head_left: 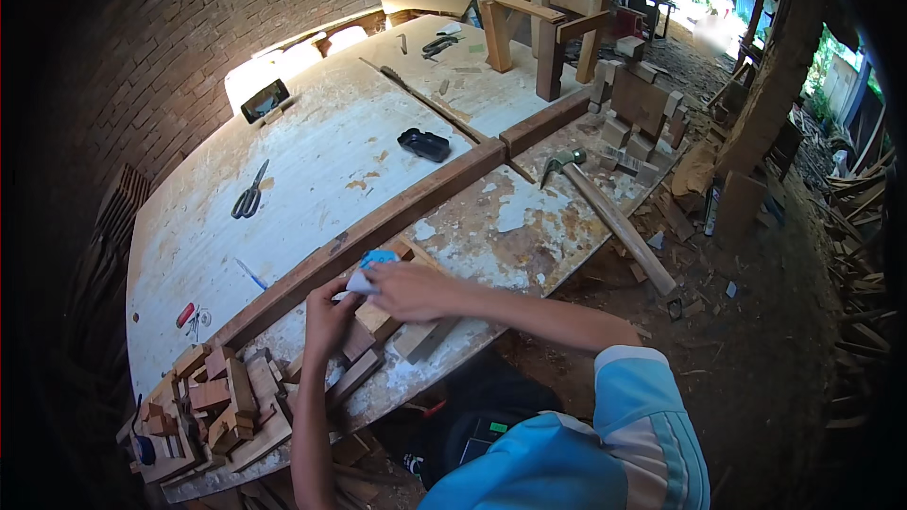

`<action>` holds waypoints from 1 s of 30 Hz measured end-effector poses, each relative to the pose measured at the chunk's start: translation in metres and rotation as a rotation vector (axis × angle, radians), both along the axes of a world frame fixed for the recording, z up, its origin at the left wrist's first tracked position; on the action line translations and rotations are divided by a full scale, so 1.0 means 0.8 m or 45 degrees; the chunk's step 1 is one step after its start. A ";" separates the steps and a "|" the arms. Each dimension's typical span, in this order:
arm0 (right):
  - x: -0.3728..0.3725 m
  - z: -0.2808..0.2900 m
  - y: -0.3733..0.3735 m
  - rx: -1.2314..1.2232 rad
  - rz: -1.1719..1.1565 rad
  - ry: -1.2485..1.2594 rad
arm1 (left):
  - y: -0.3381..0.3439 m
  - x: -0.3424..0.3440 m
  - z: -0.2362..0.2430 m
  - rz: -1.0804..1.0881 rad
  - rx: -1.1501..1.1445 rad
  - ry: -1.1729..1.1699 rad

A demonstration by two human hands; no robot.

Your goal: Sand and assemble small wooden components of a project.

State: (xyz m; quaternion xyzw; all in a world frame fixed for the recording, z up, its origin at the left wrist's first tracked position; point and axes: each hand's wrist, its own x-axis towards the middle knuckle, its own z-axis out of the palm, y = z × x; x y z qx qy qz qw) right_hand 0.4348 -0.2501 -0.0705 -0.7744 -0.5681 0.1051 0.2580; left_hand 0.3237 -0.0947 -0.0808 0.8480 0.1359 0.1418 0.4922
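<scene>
Over the near part of the workbench, my hands meet at a small white and blue piece (361, 282), thin like paper or a packet; its exact kind I cannot make out. My left hand (329, 319) pinches its white part from the left. From the right, my right hand (404, 291) is closed on it, with the blue part showing beyond the fingers. Beneath my hands lie several wood blocks, among them a pale one (376, 321) and a greyish one (416, 342). My fingers partly cover both the piece and the blocks.
A long wooden beam (359, 244) crosses the workbench (312, 170). A claw hammer (614, 217) rests to the right. Scissors (248, 200), a black tray (423, 144) and a propped phone (265, 101) lie beyond. Wood offcuts (213, 394) pile up at left; a wooden frame (548, 33) stands far back.
</scene>
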 end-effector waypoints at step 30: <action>0.078 -0.017 -0.134 0.392 -0.891 0.547 | 0.005 0.001 0.005 -0.019 0.007 0.230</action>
